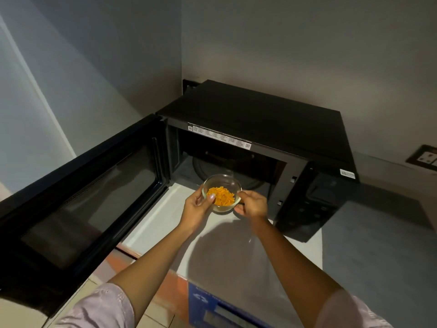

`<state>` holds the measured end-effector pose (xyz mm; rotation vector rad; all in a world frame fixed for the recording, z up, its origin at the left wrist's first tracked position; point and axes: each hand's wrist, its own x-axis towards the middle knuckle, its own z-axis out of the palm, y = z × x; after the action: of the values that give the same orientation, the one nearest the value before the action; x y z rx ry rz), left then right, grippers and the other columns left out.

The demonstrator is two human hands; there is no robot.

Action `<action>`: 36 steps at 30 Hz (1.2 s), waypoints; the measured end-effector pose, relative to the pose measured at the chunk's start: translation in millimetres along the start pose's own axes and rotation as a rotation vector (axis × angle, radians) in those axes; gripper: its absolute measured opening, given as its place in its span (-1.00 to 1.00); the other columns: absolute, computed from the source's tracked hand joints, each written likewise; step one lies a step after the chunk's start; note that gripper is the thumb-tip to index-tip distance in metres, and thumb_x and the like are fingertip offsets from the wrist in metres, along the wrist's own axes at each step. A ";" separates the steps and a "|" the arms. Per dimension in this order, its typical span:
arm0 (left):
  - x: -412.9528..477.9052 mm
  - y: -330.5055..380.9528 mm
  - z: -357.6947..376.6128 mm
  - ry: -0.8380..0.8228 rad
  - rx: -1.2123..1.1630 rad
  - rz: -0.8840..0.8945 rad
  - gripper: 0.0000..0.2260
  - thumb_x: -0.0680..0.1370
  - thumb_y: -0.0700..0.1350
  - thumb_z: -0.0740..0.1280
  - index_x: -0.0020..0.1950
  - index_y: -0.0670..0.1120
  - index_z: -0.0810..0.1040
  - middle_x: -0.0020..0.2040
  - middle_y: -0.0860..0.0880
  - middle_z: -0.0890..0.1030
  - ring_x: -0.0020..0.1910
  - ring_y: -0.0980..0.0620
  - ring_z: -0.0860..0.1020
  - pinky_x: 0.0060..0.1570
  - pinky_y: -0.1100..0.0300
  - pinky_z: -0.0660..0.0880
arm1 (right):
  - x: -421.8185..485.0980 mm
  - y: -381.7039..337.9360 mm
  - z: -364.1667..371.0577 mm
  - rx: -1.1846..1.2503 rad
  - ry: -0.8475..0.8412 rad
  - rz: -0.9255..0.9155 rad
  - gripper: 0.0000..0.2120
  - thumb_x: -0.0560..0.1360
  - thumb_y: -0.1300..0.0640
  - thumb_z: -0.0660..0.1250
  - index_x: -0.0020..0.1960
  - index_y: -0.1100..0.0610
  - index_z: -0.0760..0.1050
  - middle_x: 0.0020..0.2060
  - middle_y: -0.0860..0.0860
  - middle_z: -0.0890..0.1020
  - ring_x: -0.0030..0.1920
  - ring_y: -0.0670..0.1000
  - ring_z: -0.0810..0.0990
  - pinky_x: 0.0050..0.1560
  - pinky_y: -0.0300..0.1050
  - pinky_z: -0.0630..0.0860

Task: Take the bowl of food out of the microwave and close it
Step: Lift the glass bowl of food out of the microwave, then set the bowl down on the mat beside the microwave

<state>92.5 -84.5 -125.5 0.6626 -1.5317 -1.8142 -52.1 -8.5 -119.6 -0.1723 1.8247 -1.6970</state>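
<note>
Both arms reach forward from the bottom of the view, nearly straight, with light sleeves at the upper arms. The left hand (197, 205) holds the left side of the bowl (222, 185): its thumb lies over the rim, and the other fingers are closed under the glass wall, where I cannot see them well. The right hand (251, 204) holds the right side in the same manner, with the thumb on the rim and the fingers curled below. Both wrists are bent slightly inward toward each other.

The bowl is clear glass and has orange food (221, 196) in it. It is held upright, in the air, just in front of the opening of the microwave (260, 110), above the white desk (153, 223). The bowl is outside the cavity.

The door (78, 197) of the microwave stands wide open to the left. Inside the cavity, the round turntable (248, 169) is visible behind the bowl. A wall socket (424, 158) is at the right.
</note>
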 end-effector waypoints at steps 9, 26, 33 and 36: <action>-54.9 -31.8 17.9 -0.213 0.141 -0.083 -0.62 0.56 -0.06 0.31 0.37 -0.10 0.45 0.18 -0.09 0.62 0.17 0.03 0.59 0.13 0.25 0.52 | -44.4 49.3 -71.8 -0.035 0.135 0.071 -0.96 0.37 0.27 0.44 -0.19 0.17 0.60 -0.08 0.26 0.66 -0.03 0.26 0.69 -0.12 0.06 0.67; -85.1 -78.9 165.5 -0.527 0.151 -0.175 -0.69 0.52 -0.20 0.38 0.26 -0.04 0.50 0.08 -0.04 0.65 0.06 0.17 0.63 0.05 0.30 0.53 | -101.0 63.2 -239.5 0.075 0.398 0.023 -0.90 0.31 0.37 0.40 -0.34 0.27 0.51 -0.43 0.19 0.51 -0.35 0.16 0.53 -0.36 -0.08 0.57; -70.7 -87.8 241.4 -0.630 0.191 -0.132 -0.47 0.35 0.10 0.45 0.26 -0.06 0.49 0.14 -0.13 0.60 0.06 0.17 0.59 0.12 0.27 0.51 | -95.5 37.0 -298.9 0.075 0.559 0.000 -0.99 0.31 0.38 0.36 -0.28 0.35 0.55 -0.48 0.16 0.48 -0.50 0.07 0.48 -0.42 -0.10 0.57; -58.5 -92.7 276.7 -0.656 0.252 -0.130 -0.48 0.33 0.22 0.46 0.21 0.05 0.51 0.13 -0.14 0.63 0.11 -0.06 0.62 0.18 -0.02 0.54 | -88.2 27.9 -325.0 0.002 0.616 -0.021 -0.91 0.31 0.32 0.35 -0.35 0.31 0.55 -0.53 0.16 0.50 -0.49 0.08 0.50 -0.42 -0.13 0.54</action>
<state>-89.6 147.1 -167.7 0.2826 -2.2120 -2.0769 -143.4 316.8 -124.5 0.3761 2.2518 -1.9025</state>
